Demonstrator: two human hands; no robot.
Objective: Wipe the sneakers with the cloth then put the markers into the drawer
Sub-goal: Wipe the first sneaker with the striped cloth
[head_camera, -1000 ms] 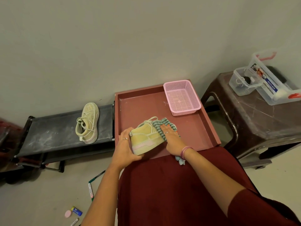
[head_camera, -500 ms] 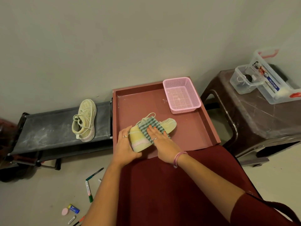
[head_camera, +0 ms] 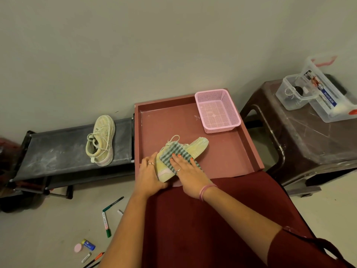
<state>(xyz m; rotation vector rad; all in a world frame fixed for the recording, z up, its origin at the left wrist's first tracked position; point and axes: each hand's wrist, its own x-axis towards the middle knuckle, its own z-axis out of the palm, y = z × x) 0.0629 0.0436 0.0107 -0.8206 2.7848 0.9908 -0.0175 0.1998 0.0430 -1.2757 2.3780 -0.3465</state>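
Note:
A pale yellow sneaker (head_camera: 200, 145) lies on its side in the reddish-brown drawer (head_camera: 228, 151). My left hand (head_camera: 149, 175) grips its heel end. My right hand (head_camera: 186, 171) presses a green checked cloth (head_camera: 172, 153) flat against the sneaker's middle. A second pale sneaker (head_camera: 101, 140) sits on the low black rack (head_camera: 58, 149) to the left. Markers (head_camera: 106, 222) lie scattered on the floor at lower left, beside my left forearm.
A pink mesh basket (head_camera: 217, 111) stands in the drawer's far right corner. A brown plastic stool (head_camera: 309, 140) at right carries clear storage boxes (head_camera: 324, 93). A glue stick and a pink cap (head_camera: 85, 246) lie on the floor among pens.
My right hand and the cloth have slid from the sneaker's toe end back toward its middle, uncovering the toe. My left hand stays on the heel.

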